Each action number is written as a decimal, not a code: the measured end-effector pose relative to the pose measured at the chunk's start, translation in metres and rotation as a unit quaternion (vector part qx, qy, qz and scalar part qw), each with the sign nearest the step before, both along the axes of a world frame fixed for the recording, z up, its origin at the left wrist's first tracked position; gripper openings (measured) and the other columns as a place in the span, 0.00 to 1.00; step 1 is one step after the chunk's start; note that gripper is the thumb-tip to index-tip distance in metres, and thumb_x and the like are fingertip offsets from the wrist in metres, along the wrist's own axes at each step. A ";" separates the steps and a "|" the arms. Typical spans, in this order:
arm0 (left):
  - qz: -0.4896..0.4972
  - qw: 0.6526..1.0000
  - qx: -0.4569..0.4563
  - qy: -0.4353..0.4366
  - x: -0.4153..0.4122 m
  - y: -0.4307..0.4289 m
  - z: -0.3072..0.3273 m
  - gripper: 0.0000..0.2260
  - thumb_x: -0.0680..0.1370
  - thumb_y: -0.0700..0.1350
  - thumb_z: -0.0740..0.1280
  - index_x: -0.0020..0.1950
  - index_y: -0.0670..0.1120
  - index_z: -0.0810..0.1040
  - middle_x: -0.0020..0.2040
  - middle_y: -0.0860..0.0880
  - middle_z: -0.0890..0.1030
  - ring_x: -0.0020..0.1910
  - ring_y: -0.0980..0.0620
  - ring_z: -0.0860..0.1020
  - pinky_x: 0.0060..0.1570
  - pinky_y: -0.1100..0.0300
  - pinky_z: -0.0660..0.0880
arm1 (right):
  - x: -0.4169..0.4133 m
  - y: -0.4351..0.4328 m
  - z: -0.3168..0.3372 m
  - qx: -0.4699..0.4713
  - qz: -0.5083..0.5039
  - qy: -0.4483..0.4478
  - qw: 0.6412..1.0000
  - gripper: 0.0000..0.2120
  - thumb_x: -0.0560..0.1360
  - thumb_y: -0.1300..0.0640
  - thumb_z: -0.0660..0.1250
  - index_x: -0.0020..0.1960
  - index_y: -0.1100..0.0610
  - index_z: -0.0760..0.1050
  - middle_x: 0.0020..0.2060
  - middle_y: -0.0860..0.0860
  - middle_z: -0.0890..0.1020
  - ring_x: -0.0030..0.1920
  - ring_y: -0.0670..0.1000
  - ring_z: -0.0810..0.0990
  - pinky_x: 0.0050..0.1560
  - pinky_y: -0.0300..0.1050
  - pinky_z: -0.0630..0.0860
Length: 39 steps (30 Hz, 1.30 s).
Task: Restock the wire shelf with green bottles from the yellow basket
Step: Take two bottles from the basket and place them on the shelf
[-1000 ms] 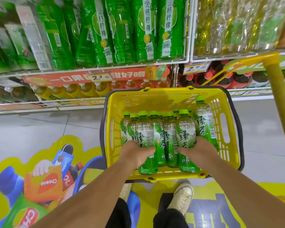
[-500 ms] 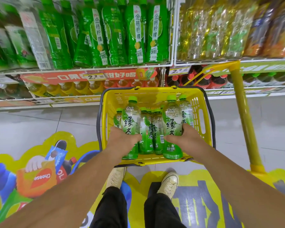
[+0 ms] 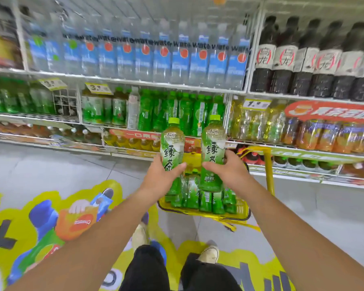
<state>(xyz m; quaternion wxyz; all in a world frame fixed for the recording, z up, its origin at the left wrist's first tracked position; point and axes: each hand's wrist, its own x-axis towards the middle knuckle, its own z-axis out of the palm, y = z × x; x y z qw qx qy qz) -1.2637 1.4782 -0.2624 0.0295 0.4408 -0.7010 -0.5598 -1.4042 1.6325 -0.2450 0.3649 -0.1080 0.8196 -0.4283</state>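
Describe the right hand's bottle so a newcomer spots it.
Find the yellow basket on the floor before the shelves. Two lime-capped bottles are held above it. Yours is the right bottle, in the right hand; the left hand holds the left bottle.

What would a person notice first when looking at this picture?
First, the two green tea bottles held upright at the centre: the left bottle in the left hand, the right bottle in the right hand, above the yellow basket holding more. Then the blue-labelled water bottles on the upper shelf, and the cartoon floor sticker at lower left.
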 end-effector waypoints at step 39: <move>0.339 0.922 -0.182 0.052 0.392 -0.355 0.186 0.17 0.69 0.54 0.80 0.50 0.51 0.76 0.43 0.55 0.82 0.41 0.56 0.81 0.33 0.68 0.73 | 0.318 -0.457 0.186 -0.122 0.335 0.112 0.927 0.18 0.70 0.46 0.76 0.53 0.51 0.73 0.46 0.46 0.82 0.43 0.45 0.81 0.43 0.46 0.79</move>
